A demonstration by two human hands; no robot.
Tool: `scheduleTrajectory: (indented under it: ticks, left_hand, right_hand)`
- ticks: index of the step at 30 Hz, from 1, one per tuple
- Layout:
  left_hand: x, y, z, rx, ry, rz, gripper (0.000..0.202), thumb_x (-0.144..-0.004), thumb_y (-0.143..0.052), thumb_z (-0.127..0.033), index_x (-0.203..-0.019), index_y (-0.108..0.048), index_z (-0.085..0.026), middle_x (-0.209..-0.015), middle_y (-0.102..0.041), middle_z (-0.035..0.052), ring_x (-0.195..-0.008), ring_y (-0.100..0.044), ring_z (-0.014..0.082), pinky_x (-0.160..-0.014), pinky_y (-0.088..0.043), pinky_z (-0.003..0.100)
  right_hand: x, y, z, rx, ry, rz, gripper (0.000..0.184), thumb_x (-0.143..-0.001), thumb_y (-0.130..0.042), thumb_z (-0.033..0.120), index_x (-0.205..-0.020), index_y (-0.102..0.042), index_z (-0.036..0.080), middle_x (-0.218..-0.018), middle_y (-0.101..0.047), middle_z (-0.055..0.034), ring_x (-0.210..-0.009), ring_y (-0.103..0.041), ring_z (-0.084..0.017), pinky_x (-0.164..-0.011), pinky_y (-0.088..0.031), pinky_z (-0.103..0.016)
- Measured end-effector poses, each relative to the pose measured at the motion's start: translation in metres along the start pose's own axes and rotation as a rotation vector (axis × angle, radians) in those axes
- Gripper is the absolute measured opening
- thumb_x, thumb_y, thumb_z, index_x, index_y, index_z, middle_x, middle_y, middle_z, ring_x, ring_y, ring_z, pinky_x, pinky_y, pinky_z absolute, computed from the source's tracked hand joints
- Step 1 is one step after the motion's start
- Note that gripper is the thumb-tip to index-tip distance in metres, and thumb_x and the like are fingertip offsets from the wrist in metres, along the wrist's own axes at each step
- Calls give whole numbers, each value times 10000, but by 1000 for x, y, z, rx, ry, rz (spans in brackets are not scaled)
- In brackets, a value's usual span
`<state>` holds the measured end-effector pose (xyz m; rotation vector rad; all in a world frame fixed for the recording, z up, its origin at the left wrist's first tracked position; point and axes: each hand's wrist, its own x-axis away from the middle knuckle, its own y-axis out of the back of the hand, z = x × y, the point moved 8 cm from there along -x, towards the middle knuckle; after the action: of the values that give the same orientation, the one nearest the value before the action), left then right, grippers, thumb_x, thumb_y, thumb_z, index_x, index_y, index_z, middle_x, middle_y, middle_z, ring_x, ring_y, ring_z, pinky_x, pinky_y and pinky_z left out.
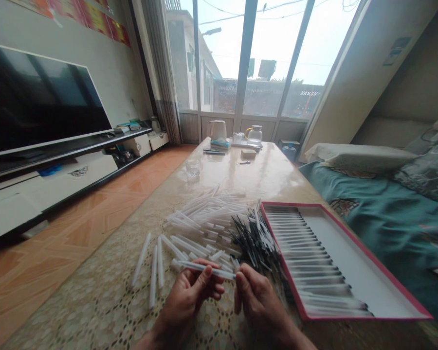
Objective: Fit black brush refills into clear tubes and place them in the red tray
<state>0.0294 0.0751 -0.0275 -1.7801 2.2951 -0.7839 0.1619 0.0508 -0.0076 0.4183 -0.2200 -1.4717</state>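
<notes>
Between my two hands lies a pen with a translucent white barrel, held nearly level above the table. My left hand is closed round its barrel, thumb on top. At the pen's right end, my right hand pinches the tip; the fingers cover what is there. Just beyond my hands is a heap of translucent white tubes. A bundle of dark, thin pen refills lies to its right. Several loose white tubes rest left of my left hand. A pink-rimmed box at the right holds a row of assembled pens.
The long table has a patterned cover. Farther along it stand a drinking glass, a small box, a glass pitcher and a white jug. A sofa with green covers borders the right side.
</notes>
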Motion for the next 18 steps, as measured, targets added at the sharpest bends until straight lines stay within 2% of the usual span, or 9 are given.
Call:
scheduleTrajectory:
  ticks: [4,7,9,10,13,15,17,18]
  left_hand:
    - [0,-4,-4,-51,-21,36,186,-732,-678,-308,-807,-659,-140,-646,-704,53,-559,-645,162,-525,-501,249]
    - [1,-10,-5,-144,-38,86,181,-743,-663,-308,-814,-658,-141,-664,-703,60,-574,-648,178,-544,-512,274]
    - [2,-13,-5,-241,-59,118,198,-753,-649,-310,-849,-660,-137,-655,-691,61,-561,-633,173,-543,-508,277]
    - [3,-13,-6,-300,-81,113,213,-758,-641,-312,-882,-659,-140,-650,-680,55,-540,-617,163,-521,-498,268]
    - [6,-7,-21,-583,-274,6,245,-771,-620,-300,-981,-652,-176,-726,-657,47,-584,-602,163,-535,-493,270]
    - [11,-9,-37,-848,-481,-64,228,-792,-589,-268,-1002,-659,-212,-874,-654,69,-777,-616,204,-700,-508,328]
    - [15,-16,-44,-1101,-636,-62,252,-819,-539,-222,-1041,-656,-241,-1032,-639,87,-986,-565,240,-869,-455,402]
    - [16,-19,-43,-1205,-678,-42,281,-829,-512,-198,-1070,-647,-250,-1096,-628,91,-1043,-536,247,-905,-433,426]
  right_hand:
    - [0,2,0,36,-16,-16,473,-936,-268,485,-599,-441,202,-462,-549,12,-435,-498,-106,-475,-336,-191]
    - [2,9,10,159,75,-103,344,-919,-364,432,-759,-542,185,-647,-602,-12,-551,-543,-124,-515,-347,-203]
    - [4,7,16,199,139,-91,239,-905,-419,383,-875,-556,191,-737,-610,-17,-619,-557,-134,-554,-369,-206]
    - [4,6,19,210,165,-73,216,-908,-421,358,-873,-559,195,-752,-607,-17,-644,-560,-137,-577,-379,-207]
    - [5,12,21,222,179,-106,253,-930,-379,308,-780,-548,192,-725,-581,-17,-678,-553,-141,-617,-390,-212]
    - [5,24,19,199,148,-195,267,-933,-368,312,-774,-541,187,-697,-567,-9,-641,-537,-134,-591,-383,-211]
    - [5,32,16,182,117,-262,273,-930,-374,330,-777,-546,183,-676,-559,-3,-614,-524,-132,-563,-372,-210]
    - [5,34,15,179,106,-278,276,-927,-378,339,-776,-549,182,-670,-556,-2,-607,-520,-132,-554,-369,-210]
